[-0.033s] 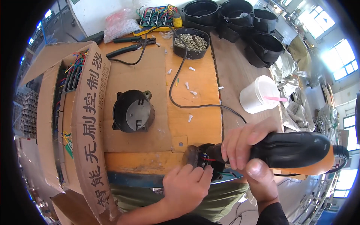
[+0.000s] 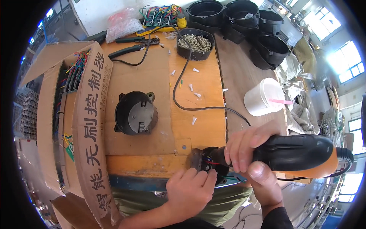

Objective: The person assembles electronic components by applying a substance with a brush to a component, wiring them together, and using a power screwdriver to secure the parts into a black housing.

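My right hand (image 2: 253, 152) is wrapped round the front of a black and orange corded power tool (image 2: 297, 152). The tool lies almost level, its nose pointing left into a small black housing (image 2: 196, 160) at the table's front edge. Red, blue and green wires show in that housing; the tool's tip is hidden inside it. My left hand (image 2: 190, 191) is closed, its curled fingers holding the housing's near side. Further left, a larger round black housing (image 2: 152, 118) with lugs sits open side up on the cardboard.
A cardboard box (image 2: 89, 129) with wired circuit boards stands at left. A black tub (image 2: 195, 56) of small metal parts, pliers (image 2: 131, 49) and several black housings (image 2: 268, 47) are at the back. The cord (image 2: 177, 91) crosses the table among white caps. A white bucket (image 2: 259, 99) stands right.
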Available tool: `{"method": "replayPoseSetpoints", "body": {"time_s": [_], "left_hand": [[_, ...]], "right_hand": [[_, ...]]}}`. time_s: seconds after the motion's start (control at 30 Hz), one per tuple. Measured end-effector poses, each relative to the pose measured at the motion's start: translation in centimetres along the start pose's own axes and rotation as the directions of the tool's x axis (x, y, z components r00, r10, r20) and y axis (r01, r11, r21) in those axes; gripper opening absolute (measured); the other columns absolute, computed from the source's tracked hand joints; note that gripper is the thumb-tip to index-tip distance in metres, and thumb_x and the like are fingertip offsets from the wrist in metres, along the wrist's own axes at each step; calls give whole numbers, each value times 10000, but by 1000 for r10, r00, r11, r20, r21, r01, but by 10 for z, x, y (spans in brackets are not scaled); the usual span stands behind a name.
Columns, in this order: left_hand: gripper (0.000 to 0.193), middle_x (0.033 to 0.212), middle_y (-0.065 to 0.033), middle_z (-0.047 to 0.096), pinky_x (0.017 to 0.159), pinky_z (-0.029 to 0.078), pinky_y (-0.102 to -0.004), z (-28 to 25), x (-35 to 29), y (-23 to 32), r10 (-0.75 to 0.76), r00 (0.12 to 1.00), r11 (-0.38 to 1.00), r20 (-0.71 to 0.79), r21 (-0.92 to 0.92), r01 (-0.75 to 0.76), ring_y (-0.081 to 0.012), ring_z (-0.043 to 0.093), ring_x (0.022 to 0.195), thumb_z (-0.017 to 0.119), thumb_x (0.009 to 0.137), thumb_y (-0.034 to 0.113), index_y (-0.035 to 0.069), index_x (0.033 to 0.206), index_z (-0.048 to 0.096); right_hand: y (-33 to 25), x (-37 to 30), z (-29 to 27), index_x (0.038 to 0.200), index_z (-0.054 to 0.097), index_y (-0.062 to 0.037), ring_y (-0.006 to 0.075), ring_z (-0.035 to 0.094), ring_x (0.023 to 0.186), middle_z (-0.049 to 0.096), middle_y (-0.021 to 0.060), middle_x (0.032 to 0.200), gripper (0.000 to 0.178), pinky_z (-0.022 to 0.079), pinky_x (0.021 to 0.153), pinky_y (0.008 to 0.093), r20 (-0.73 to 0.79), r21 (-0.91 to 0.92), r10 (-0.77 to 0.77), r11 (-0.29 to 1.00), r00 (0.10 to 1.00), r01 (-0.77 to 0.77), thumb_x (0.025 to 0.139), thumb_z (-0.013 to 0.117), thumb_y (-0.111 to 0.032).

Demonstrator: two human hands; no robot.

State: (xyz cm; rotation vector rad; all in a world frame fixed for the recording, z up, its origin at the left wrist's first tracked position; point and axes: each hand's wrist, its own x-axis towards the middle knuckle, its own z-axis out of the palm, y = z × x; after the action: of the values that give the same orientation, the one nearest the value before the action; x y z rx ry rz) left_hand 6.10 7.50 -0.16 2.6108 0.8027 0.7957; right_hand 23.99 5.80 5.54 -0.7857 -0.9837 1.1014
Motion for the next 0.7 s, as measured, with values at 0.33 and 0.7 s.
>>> {"method": "replayPoseSetpoints", "body": {"time_s": [0.33, 0.7], "left_hand": [[235, 622, 23, 402, 485, 324, -316, 4, -3, -2, -1, 998, 999, -70, -35, -2, -154, 447, 548, 672, 668, 126, 90, 897, 710], [174, 631, 11, 428, 524, 331, -300, 6, -5, -3, 11, 994, 998, -112, -58, -17, -153, 461, 593, 653, 653, 108, 56, 812, 700]], "right_hand": [[8, 2, 10, 1092, 516, -89, 186, 598, 775, 586, 41, 762, 367, 521, 772, 369, -104, -101, 92, 990, 990, -102, 828, 769, -54], [12, 1, 14, 1097, 481, -97, 191, 582, 814, 572, 50, 790, 384, 502, 804, 374, -126, -67, 74, 994, 989, -83, 836, 762, -72]]}}
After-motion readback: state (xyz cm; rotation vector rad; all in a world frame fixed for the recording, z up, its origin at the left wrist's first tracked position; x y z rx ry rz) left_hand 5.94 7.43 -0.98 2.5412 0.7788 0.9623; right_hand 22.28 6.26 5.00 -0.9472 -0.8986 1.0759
